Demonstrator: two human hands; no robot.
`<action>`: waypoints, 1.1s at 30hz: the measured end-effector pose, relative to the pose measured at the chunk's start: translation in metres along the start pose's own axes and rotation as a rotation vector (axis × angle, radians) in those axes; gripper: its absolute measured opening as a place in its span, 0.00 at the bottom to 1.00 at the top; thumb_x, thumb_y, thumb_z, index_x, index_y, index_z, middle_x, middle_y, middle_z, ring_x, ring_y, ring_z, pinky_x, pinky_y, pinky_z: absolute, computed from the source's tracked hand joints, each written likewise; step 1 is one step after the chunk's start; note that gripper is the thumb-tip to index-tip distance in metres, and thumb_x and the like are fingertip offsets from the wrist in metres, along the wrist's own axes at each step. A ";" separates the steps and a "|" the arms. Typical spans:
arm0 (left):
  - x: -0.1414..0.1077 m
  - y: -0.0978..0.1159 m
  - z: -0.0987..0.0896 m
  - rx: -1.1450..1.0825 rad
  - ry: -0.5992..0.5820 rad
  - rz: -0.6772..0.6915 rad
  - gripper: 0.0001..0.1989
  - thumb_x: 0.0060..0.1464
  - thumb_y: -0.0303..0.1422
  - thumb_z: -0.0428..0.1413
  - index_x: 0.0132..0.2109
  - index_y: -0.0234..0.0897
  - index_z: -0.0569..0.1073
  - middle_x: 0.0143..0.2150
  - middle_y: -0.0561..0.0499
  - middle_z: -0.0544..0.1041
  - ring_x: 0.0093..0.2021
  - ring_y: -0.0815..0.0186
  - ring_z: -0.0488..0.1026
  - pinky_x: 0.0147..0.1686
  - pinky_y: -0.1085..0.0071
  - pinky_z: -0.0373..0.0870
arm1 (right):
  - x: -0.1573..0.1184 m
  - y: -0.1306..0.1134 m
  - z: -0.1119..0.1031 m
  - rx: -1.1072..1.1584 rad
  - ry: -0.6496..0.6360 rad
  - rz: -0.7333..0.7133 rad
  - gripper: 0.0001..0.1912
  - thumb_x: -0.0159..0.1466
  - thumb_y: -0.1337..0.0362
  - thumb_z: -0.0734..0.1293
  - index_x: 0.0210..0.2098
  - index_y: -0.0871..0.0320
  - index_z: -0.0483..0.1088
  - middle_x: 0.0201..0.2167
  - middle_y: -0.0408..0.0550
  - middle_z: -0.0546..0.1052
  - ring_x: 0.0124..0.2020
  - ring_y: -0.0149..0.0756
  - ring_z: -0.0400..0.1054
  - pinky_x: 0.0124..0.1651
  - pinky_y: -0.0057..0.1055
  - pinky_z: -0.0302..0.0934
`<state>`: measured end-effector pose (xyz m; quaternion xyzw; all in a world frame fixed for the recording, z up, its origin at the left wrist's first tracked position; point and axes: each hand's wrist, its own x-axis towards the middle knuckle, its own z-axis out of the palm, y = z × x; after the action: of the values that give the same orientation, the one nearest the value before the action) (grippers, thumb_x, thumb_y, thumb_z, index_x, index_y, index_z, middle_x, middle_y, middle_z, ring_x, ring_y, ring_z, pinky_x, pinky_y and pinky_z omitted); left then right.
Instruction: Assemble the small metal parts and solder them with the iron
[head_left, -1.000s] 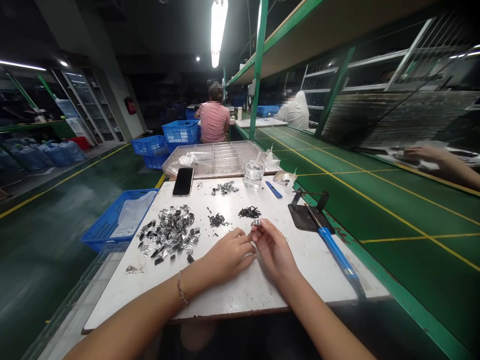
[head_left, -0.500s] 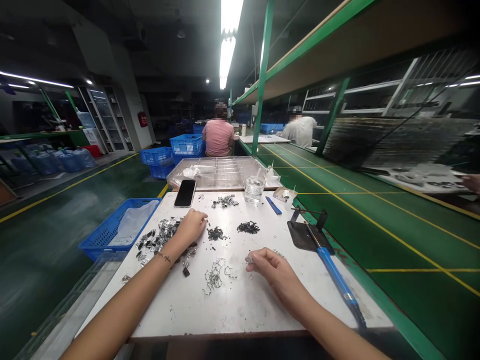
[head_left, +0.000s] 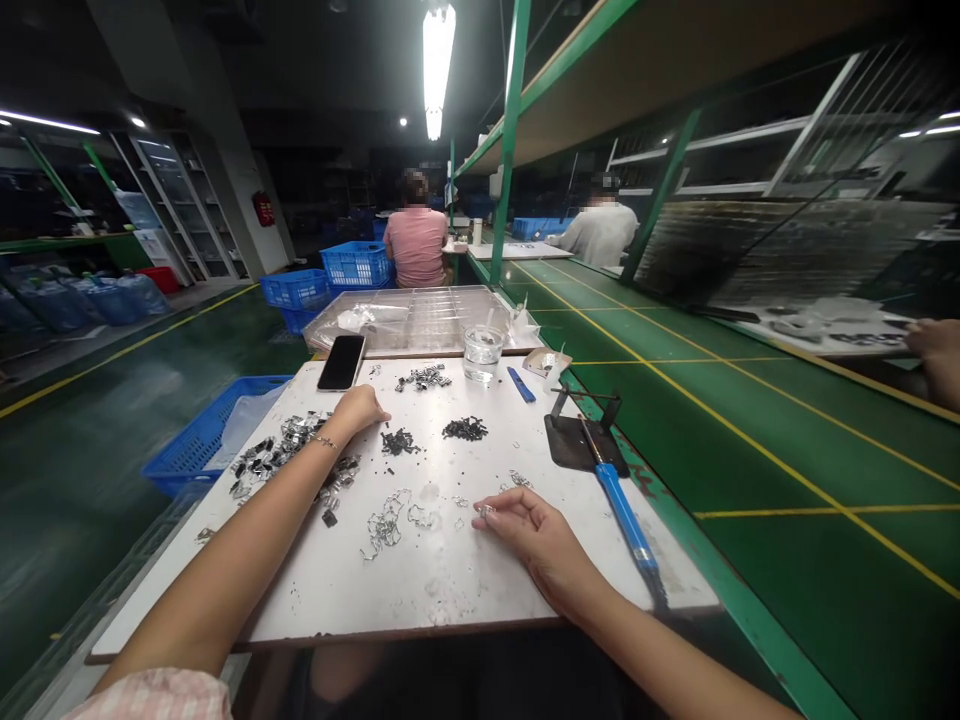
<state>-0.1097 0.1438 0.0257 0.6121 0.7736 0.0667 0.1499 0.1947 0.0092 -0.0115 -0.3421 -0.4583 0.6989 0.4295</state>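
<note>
My right hand (head_left: 525,535) pinches a small shiny metal piece (head_left: 486,511) between thumb and fingertips, just above the white table (head_left: 315,590). My left hand (head_left: 360,408) is closed, its fingertips near a small pile of black parts (head_left: 400,441); what it holds, if anything, is too small to name. Another black pile (head_left: 465,428) lies to its right. Thin metal clips (head_left: 384,525) lie tangled in front of my hands. Silvery and black parts (head_left: 289,440) are heaped beside my left forearm, and more metal parts (head_left: 424,378) lie further back.
A phone (head_left: 342,362), a cup of clear liquid (head_left: 482,355) and a blue tool (head_left: 520,385) stand or lie at the back. On the right, a blue-handled iron (head_left: 625,515) rests on its stand (head_left: 585,445). A blue basket (head_left: 217,425) is left. Two people sit ahead.
The view has shifted, so the table appears lower left. My left hand has moved a little back from the nearer black pile. My right hand still pinches the metal piece, now turned more into view.
</note>
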 end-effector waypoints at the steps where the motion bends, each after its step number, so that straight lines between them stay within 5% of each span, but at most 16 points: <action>1: 0.000 0.001 -0.001 0.001 -0.009 0.001 0.09 0.44 0.35 0.62 0.28 0.32 0.77 0.27 0.45 0.77 0.31 0.60 0.73 0.31 0.72 0.63 | 0.000 0.001 0.000 0.007 -0.001 0.001 0.14 0.55 0.60 0.75 0.36 0.59 0.70 0.38 0.49 0.77 0.42 0.41 0.72 0.52 0.38 0.60; 9: -0.002 0.003 -0.006 -0.036 -0.042 -0.016 0.05 0.42 0.31 0.61 0.29 0.33 0.79 0.29 0.46 0.78 0.33 0.63 0.74 0.25 0.76 0.61 | 0.002 0.004 -0.001 0.033 -0.008 -0.021 0.16 0.53 0.62 0.76 0.38 0.60 0.70 0.41 0.52 0.77 0.47 0.42 0.71 0.55 0.36 0.59; 18: 0.000 0.005 -0.004 -0.173 0.046 -0.038 0.04 0.32 0.22 0.60 0.21 0.33 0.75 0.23 0.47 0.75 0.28 0.61 0.72 0.26 0.74 0.63 | 0.007 0.008 -0.004 0.029 -0.020 -0.034 0.14 0.55 0.60 0.74 0.37 0.59 0.70 0.34 0.44 0.76 0.30 0.29 0.71 0.40 0.27 0.63; 25: -0.004 -0.007 0.000 -0.559 0.132 0.000 0.10 0.33 0.24 0.61 0.28 0.33 0.72 0.24 0.51 0.74 0.29 0.63 0.74 0.30 0.73 0.68 | 0.002 -0.002 0.001 0.006 -0.094 -0.023 0.15 0.55 0.59 0.74 0.33 0.59 0.67 0.43 0.52 0.76 0.41 0.37 0.72 0.51 0.36 0.60; 33: -0.027 -0.006 0.004 -1.061 -0.048 0.086 0.17 0.33 0.32 0.67 0.30 0.34 0.68 0.27 0.51 0.74 0.33 0.64 0.76 0.39 0.70 0.72 | 0.006 0.006 -0.004 -0.045 -0.046 -0.015 0.13 0.61 0.57 0.69 0.41 0.58 0.72 0.33 0.45 0.73 0.29 0.29 0.65 0.38 0.31 0.60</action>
<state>-0.1088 0.1154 0.0242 0.4847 0.6042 0.4407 0.4537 0.1937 0.0150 -0.0186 -0.3320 -0.4864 0.6927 0.4163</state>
